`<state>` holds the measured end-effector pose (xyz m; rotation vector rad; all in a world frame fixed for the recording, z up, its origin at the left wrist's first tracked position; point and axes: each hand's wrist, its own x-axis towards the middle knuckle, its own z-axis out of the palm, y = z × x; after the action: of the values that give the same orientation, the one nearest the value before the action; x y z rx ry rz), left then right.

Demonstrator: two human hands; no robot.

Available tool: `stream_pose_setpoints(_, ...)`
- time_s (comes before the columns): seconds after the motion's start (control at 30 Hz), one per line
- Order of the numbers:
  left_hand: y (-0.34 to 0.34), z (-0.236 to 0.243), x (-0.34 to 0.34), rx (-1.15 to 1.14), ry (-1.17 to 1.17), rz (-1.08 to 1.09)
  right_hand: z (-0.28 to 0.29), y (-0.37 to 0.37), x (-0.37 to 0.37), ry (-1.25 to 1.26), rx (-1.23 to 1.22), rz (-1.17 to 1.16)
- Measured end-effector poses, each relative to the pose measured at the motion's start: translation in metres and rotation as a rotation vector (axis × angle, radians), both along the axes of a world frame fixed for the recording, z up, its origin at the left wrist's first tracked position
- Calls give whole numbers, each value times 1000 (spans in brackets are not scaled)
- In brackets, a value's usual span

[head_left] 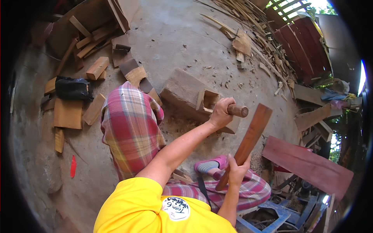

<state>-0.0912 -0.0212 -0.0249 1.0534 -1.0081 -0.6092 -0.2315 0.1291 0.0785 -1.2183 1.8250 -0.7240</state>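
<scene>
My left hand [221, 115] is closed around a thick round wooden handle [239, 111]; its rounded end sticks out to the right, and whatever is at its other end is hidden by the hand. Just behind that fist is a small hollow square wooden piece [208, 100], its open side facing up, against a heavy timber block [182, 91]. My right hand [237, 171] grips a flat reddish-brown wooden bat [252, 134] near its lower end. The bat is raised at a slant, its broad end up beside the handle and apart from it.
Wood offcuts [98, 68] and a black wrapped bundle [72, 88] lie at the left, near a red strip [73, 167]. Long wooden strips [268, 58] pile up at the far right. A reddish board [309, 165] and a blue metal frame [287, 215] are at the right.
</scene>
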Motion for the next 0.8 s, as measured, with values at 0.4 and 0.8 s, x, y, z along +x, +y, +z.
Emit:
stream_pose_setpoints(0.4, 9, -7, -7, 6, -2, 26, 27, 3, 10, 77, -363, 80)
stream_pose_setpoints(0.8, 14, -12, -18, 38, -123, -37, 15, 15, 15, -66, -287, -6)
